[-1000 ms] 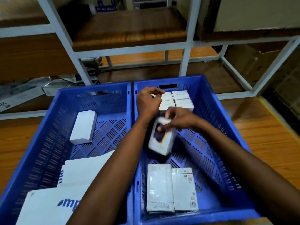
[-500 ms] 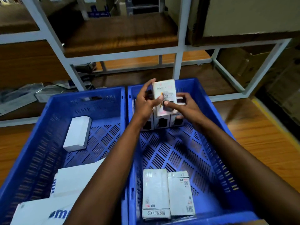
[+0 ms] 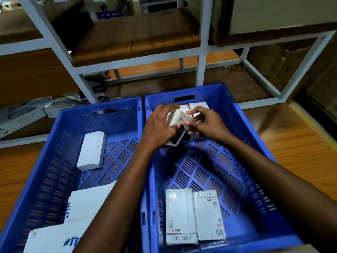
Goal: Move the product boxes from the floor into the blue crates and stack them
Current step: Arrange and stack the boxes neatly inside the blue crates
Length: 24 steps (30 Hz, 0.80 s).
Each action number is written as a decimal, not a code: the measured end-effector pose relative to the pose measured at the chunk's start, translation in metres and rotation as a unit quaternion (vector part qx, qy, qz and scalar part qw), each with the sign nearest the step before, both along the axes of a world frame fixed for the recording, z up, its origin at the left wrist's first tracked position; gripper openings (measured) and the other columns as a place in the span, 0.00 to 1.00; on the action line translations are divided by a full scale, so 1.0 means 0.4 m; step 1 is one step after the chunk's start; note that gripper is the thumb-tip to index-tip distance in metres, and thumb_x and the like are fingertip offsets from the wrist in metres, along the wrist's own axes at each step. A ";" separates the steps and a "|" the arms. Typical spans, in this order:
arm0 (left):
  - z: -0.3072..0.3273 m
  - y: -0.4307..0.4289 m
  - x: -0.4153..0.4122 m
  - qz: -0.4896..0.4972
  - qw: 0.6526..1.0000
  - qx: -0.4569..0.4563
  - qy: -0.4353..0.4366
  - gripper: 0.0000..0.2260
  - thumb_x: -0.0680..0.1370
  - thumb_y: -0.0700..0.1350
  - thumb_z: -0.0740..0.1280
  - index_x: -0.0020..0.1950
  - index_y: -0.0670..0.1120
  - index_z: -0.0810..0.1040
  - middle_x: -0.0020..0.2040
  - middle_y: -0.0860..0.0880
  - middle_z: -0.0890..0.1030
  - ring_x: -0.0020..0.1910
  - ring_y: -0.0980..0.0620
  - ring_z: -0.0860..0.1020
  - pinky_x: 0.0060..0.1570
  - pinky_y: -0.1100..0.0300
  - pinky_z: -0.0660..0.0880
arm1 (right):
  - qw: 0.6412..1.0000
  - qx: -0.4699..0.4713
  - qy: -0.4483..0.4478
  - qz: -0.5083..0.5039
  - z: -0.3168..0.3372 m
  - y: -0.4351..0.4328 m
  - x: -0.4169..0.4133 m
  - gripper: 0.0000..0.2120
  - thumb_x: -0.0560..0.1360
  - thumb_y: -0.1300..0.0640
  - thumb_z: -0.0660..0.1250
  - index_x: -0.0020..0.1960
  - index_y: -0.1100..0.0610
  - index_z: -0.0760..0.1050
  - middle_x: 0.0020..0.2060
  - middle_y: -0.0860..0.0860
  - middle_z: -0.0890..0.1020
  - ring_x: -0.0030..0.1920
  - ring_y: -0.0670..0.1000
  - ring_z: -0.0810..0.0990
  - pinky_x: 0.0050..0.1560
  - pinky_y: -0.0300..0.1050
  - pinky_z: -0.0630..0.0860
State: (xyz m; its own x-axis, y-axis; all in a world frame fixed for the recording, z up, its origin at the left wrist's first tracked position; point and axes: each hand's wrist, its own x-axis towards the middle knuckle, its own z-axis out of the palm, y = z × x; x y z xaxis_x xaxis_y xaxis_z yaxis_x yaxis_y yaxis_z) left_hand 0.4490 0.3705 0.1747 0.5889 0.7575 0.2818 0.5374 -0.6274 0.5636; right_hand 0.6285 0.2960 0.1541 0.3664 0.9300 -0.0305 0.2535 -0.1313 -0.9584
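Note:
Two blue crates stand side by side, the left crate point(image 3: 45, 161) and the right crate point(image 3: 255, 161). My left hand point(image 3: 158, 128) and my right hand point(image 3: 207, 123) both grip one white product box point(image 3: 177, 118), tilted, at the far end of the right crate. It is against a row of white boxes point(image 3: 197, 106) standing by the far wall, partly hidden by my hands. Two flat white boxes point(image 3: 195, 216) lie side by side at the near end of that crate.
The left crate holds a small white box point(image 3: 92, 150) and larger white boxes point(image 3: 87, 201) near the front. A grey metal shelf frame point(image 3: 202, 52) with wooden boards rises behind the crates. Plastic bags point(image 3: 23, 114) lie on the low shelf at left. Wooden floor point(image 3: 300, 143) lies to the right.
The box was held upright above the far row half a second ago; both hands have lowered and tilted it down against that row.

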 end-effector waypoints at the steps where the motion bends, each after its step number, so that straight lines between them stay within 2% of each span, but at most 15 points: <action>1: 0.001 -0.001 -0.011 0.010 1.000 0.005 0.018 0.26 0.69 0.50 0.72 0.67 0.53 0.75 0.59 0.47 0.78 0.58 0.44 0.78 0.57 0.51 0.75 | 1.000 0.016 -0.016 -0.012 -0.007 0.010 -0.010 0.15 0.72 0.62 0.79 0.57 0.60 0.80 0.45 0.64 0.86 0.35 0.51 0.87 0.36 0.40 0.82; 3: 0.003 -0.002 -0.030 0.022 0.997 0.023 0.067 0.26 0.69 0.48 0.73 0.66 0.52 0.72 0.58 0.46 0.77 0.57 0.44 0.77 0.54 0.51 0.75 | 0.994 0.044 -0.097 -0.027 -0.025 0.024 -0.023 0.15 0.70 0.58 0.82 0.54 0.56 0.83 0.41 0.56 0.87 0.38 0.48 0.87 0.42 0.41 0.83; 5: 0.002 -0.003 -0.046 0.027 0.994 0.031 0.105 0.25 0.69 0.45 0.75 0.63 0.50 0.72 0.58 0.45 0.76 0.58 0.44 0.75 0.50 0.54 0.72 | 0.981 0.067 -0.181 -0.026 -0.042 0.020 -0.043 0.14 0.68 0.53 0.83 0.51 0.53 0.84 0.37 0.49 0.87 0.38 0.46 0.85 0.44 0.36 0.79; 7: -0.002 -0.004 -0.053 0.026 0.989 0.047 0.138 0.23 0.68 0.42 0.76 0.60 0.46 0.72 0.58 0.44 0.75 0.58 0.43 0.72 0.48 0.54 0.69 | 0.964 0.109 -0.244 -0.012 -0.068 0.014 -0.073 0.13 0.68 0.54 0.82 0.49 0.55 0.84 0.37 0.49 0.86 0.36 0.43 0.81 0.43 0.27 0.73; 8: -0.005 -0.004 -0.051 0.022 0.983 0.064 0.168 0.22 0.68 0.41 0.76 0.59 0.45 0.73 0.58 0.43 0.76 0.59 0.42 0.71 0.49 0.53 0.69 | 0.957 0.128 -0.261 -0.004 -0.084 0.013 -0.088 0.12 0.68 0.55 0.82 0.48 0.56 0.84 0.38 0.49 0.87 0.36 0.43 0.81 0.43 0.27 0.73; 10: -0.006 -0.001 -0.039 0.020 0.962 0.107 0.249 0.18 0.70 0.42 0.74 0.58 0.43 0.77 0.58 0.41 0.78 0.61 0.42 0.70 0.53 0.52 0.69 | 0.954 0.137 -0.268 0.014 -0.119 0.015 -0.110 0.11 0.69 0.57 0.81 0.48 0.57 0.84 0.39 0.50 0.87 0.38 0.47 0.84 0.45 0.38 0.79; 12: -0.005 0.004 -0.027 0.026 0.931 0.138 0.338 0.16 0.73 0.47 0.73 0.59 0.42 0.81 0.58 0.42 0.80 0.64 0.42 0.69 0.58 0.52 0.67 | 0.948 0.124 -0.292 0.022 -0.156 0.019 -0.123 0.10 0.69 0.58 0.81 0.47 0.58 0.84 0.39 0.52 0.87 0.40 0.52 0.85 0.43 0.48 0.81; 14: -0.008 0.001 -0.017 0.030 0.897 0.153 0.413 0.19 0.76 0.52 0.69 0.62 0.42 0.80 0.61 0.42 0.80 0.68 0.42 0.67 0.64 0.51 0.65 | 0.945 0.103 -0.310 0.030 -0.183 0.015 -0.137 0.10 0.69 0.60 0.80 0.48 0.60 0.83 0.41 0.54 0.87 0.41 0.55 0.85 0.44 0.50 0.81; 16: -0.017 -0.009 -0.005 0.023 0.873 0.161 0.460 0.19 0.79 0.54 0.65 0.65 0.43 0.79 0.64 0.42 0.78 0.71 0.42 0.66 0.68 0.49 0.62 | 0.951 0.080 -0.297 0.041 -0.190 0.015 -0.138 0.10 0.70 0.61 0.79 0.49 0.61 0.83 0.43 0.55 0.87 0.44 0.56 0.86 0.46 0.47 0.81; 19: -0.021 -0.033 0.008 0.024 0.861 0.161 0.483 0.18 0.81 0.53 0.62 0.66 0.46 0.78 0.65 0.43 0.78 0.71 0.43 0.66 0.70 0.49 0.61 | 0.967 0.022 -0.246 0.065 -0.155 0.029 -0.106 0.12 0.69 0.60 0.80 0.51 0.59 0.84 0.44 0.55 0.88 0.46 0.52 0.85 0.47 0.39 0.74; 21: -0.020 -0.038 0.001 0.023 0.871 0.164 0.462 0.17 0.80 0.51 0.63 0.64 0.44 0.78 0.64 0.43 0.78 0.70 0.42 0.67 0.69 0.49 0.61 | 0.967 -0.054 -0.227 0.097 -0.110 0.046 -0.077 0.18 0.68 0.57 0.82 0.57 0.53 0.83 0.47 0.52 0.88 0.48 0.49 0.85 0.52 0.43 0.79; 23: -0.017 -0.038 -0.016 0.016 0.899 0.145 0.412 0.16 0.77 0.49 0.68 0.62 0.43 0.80 0.62 0.42 0.79 0.68 0.42 0.68 0.69 0.51 0.61 | 0.955 -0.127 -0.248 0.098 -0.063 0.047 -0.059 0.26 0.67 0.53 0.82 0.62 0.47 0.77 0.46 0.52 0.87 0.47 0.54 0.86 0.54 0.51 0.81; 24: -0.012 -0.040 -0.025 0.008 0.918 0.122 0.378 0.17 0.75 0.48 0.70 0.63 0.44 0.81 0.62 0.43 0.79 0.67 0.42 0.68 0.68 0.52 0.61 | 0.945 -0.153 -0.274 0.095 -0.043 0.038 -0.055 0.27 0.69 0.50 0.82 0.62 0.48 0.73 0.45 0.52 0.87 0.45 0.56 0.85 0.53 0.53 0.82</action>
